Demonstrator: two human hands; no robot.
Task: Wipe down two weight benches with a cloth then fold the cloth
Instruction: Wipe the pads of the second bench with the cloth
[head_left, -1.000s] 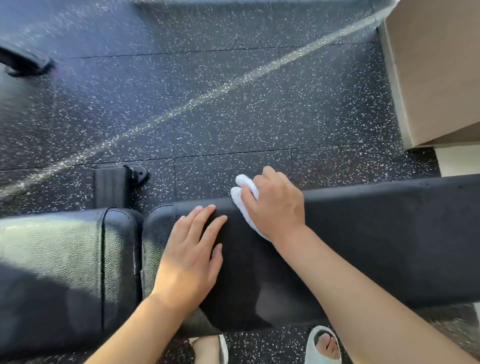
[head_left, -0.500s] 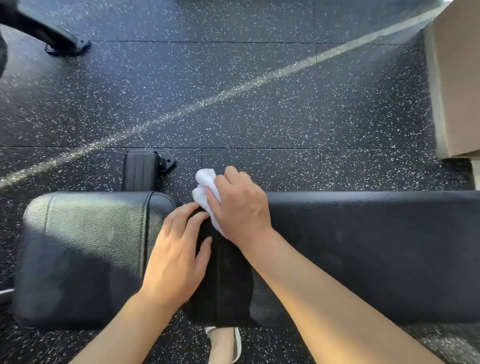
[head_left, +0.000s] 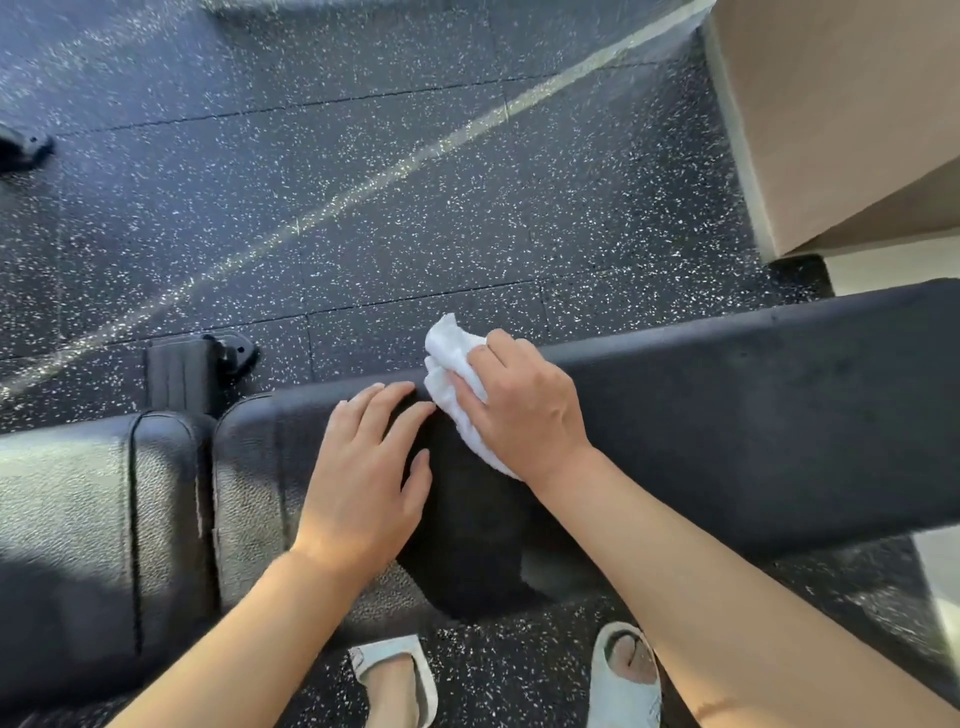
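A black padded weight bench (head_left: 753, 415) runs across the view, its long back pad on the right and its seat pad (head_left: 78, 519) on the left. My right hand (head_left: 519, 410) grips a bunched white cloth (head_left: 449, 358) and presses it on the far edge of the back pad. The cloth sticks out past my fingers over the edge. My left hand (head_left: 369, 478) lies flat with straight fingers on the same pad, just left of the cloth. Only this one bench is in view.
Dark speckled rubber floor (head_left: 363, 182) lies beyond the bench. The bench's black foot (head_left: 192, 369) stands behind the pad gap. A tan box-like block (head_left: 841, 119) sits at the far right. Another black equipment foot (head_left: 21, 148) shows at the left edge. My sandalled feet (head_left: 623, 675) are below.
The view has shifted, so the bench now sits further left and tilted. My right hand with the cloth has slid right along the pad's far edge; my left hand stays flat beside it.
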